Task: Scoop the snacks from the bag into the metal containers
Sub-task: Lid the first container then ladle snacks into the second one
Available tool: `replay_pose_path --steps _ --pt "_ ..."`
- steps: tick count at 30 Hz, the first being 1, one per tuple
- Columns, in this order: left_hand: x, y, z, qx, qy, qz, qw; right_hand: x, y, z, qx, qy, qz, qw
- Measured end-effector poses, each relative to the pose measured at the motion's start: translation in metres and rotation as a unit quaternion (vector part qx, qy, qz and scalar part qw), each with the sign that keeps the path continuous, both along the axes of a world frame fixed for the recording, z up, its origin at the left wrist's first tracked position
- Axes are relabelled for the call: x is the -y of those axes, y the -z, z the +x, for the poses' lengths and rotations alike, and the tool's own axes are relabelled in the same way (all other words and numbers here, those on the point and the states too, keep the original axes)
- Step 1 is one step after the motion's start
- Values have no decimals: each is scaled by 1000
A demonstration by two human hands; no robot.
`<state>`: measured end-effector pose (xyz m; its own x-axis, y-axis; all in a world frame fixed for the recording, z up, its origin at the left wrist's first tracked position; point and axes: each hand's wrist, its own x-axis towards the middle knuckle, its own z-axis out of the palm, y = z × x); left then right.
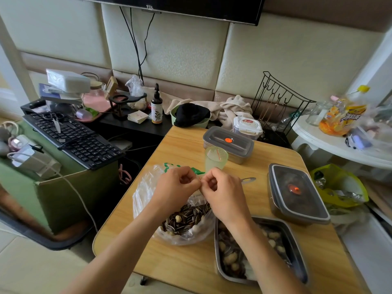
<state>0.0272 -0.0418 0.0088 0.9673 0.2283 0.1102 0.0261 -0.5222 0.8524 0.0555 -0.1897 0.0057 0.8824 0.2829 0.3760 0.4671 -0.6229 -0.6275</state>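
Head view, left hand [178,185] and right hand [222,187] pinching bag [146,187] top, cup [216,159] just behind, open container [216,247] beside

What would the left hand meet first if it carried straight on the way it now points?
Almost at once the right hand: the left hand points rightward over the bag, both pinching at its mouth, fingertips nearly touching. Depth is hard to judge.

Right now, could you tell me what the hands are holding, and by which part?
The left hand and right hand both pinch the plastic bag at its upper edge, above the snacks.
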Motion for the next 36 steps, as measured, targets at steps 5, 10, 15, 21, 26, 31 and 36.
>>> replay_pose_path --steps 5,10,15,21,26,31,36 --pt "-1 1 1 -6 4 0 1000 -4 2 -1 59 0 -51 997" --pt "-4 -1 -1 -5 37 -48 998 -2 -1 1 16 17 27 999" --pt "-8 2 -1 13 56 9 998 11 -4 7 -134 -74 84 985" --pt "-9 5 0 17 70 63 995 15 1 12 -108 -66 37 991" --pt "-7 11 4 32 72 107 991 8 1 6 -19 -58 -44 997" --pt "-1 12 2 50 77 119 989 5 1 7 65 -7 -113 991" --pt "-2 14 6 67 28 98 993 6 -5 5 -13 -40 -78 996"
